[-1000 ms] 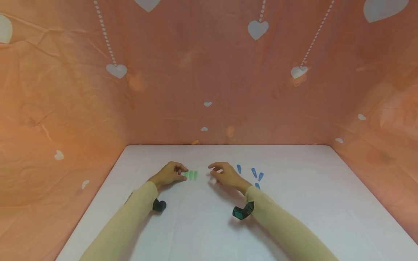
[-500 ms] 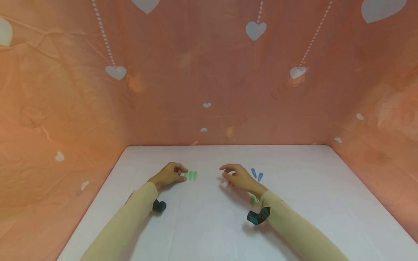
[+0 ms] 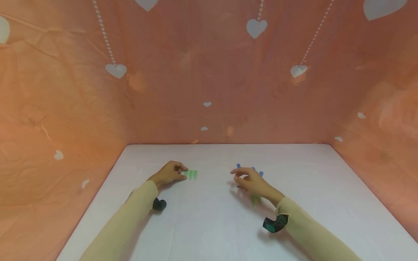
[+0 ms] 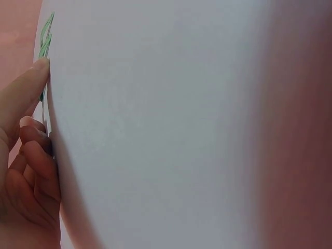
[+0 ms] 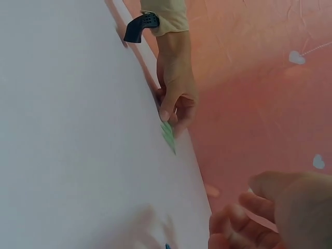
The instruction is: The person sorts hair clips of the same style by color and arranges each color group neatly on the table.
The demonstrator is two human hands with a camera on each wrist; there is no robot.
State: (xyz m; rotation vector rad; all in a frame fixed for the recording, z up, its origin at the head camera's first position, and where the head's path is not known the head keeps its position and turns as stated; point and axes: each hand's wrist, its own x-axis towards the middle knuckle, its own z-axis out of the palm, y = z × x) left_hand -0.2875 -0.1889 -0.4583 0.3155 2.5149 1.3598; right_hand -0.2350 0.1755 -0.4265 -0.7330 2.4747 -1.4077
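Note:
My left hand [image 3: 167,172] rests at the left end of a short row of green teardrop-shaped hair clips [image 3: 195,174]. Its thumb and forefinger close on the two ends of the leftmost clip. In the left wrist view the thumb overlaps the green clips [image 4: 46,44]; the forefinger is largely hidden. My right hand [image 3: 253,181] hovers over a group of blue hair clips [image 3: 261,174], partly covering them, with thumb and forefinger apart and nothing between them. The right wrist view shows this hand [image 5: 280,212] blurred, a blue clip's tip [image 5: 167,246] below it.
More green clips [image 3: 253,199] lie on the white tabletop [image 3: 202,224], just beneath my right wrist. Orange cloth [image 3: 209,72] printed with pale hearts walls the table at the back and both sides. Each sleeve carries a dark wrist device [image 3: 275,223].
My right hand has moved right and slightly nearer to me, from beside the green row to over the blue clips. The left hand has stayed in place at its green clip.

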